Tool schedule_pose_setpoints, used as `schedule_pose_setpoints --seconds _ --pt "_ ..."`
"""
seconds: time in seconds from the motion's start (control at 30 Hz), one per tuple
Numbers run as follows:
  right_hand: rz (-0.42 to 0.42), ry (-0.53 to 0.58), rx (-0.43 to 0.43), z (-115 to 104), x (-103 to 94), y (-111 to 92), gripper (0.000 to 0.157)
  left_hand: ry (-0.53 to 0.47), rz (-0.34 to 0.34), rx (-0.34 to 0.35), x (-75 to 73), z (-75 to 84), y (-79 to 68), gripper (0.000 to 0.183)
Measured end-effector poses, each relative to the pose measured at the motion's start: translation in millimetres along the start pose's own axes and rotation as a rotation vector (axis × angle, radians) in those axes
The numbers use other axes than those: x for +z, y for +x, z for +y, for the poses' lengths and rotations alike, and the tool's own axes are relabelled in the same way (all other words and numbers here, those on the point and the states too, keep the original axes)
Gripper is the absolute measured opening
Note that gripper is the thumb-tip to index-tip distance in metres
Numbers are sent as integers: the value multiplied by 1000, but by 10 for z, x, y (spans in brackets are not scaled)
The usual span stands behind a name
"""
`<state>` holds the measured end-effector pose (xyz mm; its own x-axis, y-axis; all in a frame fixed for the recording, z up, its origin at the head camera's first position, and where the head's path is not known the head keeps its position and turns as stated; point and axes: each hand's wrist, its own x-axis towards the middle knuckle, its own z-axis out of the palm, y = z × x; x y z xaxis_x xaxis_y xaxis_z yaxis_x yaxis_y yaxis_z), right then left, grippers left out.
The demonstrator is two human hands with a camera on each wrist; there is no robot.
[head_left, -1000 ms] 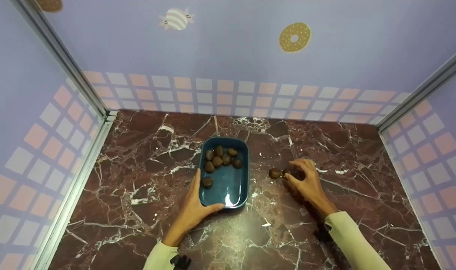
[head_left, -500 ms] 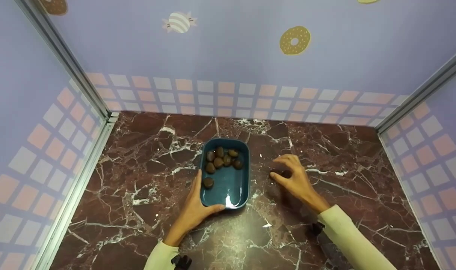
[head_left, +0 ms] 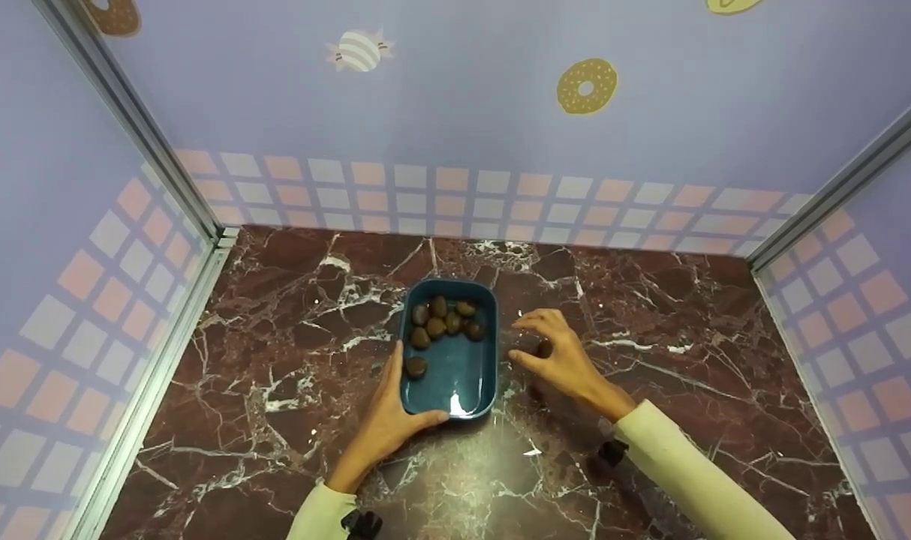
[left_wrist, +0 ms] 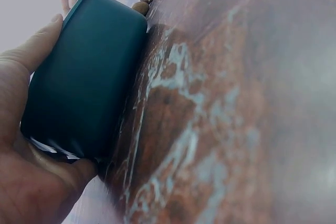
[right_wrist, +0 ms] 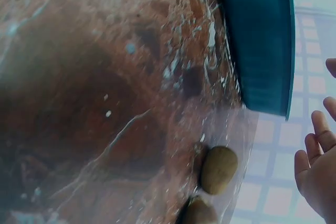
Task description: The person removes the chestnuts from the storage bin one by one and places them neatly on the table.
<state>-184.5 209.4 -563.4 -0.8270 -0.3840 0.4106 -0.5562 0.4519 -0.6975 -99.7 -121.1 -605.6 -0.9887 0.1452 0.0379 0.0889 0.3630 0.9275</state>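
Observation:
A teal rectangular box (head_left: pixel 449 386) sits on the marbled table, with several brown chestnuts (head_left: pixel 436 327) inside, mostly at its far end. My left hand (head_left: pixel 388 424) grips its near left corner, fingers along the left wall and thumb at the near end. Just right of the box hovers my right hand (head_left: pixel 563 362), thumb and fingers parted. A chestnut (head_left: pixel 544 349) shows between them in the head view. From the right wrist, two chestnuts (right_wrist: pixel 219 170) lie on the table below the right hand (right_wrist: pixel 320 166), and I see nothing held. Any others under the hand are hidden.
A patterned back wall (head_left: pixel 455 112) and two side walls enclose the dark red marbled table (head_left: pixel 290 465). A metal rail (head_left: pixel 155 375) runs along the left edge. A small white fleck (head_left: pixel 532 452) lies in front of the right hand.
My right hand has moved left towards the box, from over the chestnuts on the right, and its fingers have spread. My left hand and the box hold their place.

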Motion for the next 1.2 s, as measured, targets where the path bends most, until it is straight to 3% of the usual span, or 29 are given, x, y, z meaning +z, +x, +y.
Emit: schedule_pose_setpoints --seconds 0.2,0.73,1.03,1.2 --pt "-36 -5 -44 -90 90 72 41 5 -3 -8 4 1 2 143" --pt "-140 28 -47 -291 323 192 42 -10 -11 -5 15 -6 3 140" --pt "-187 19 -139 -354 505 301 42 -6 -10 -4 11 -10 7 141" --pt "-222 1 -141 -397 603 345 41 -8 -11 -3 13 -20 5 140"
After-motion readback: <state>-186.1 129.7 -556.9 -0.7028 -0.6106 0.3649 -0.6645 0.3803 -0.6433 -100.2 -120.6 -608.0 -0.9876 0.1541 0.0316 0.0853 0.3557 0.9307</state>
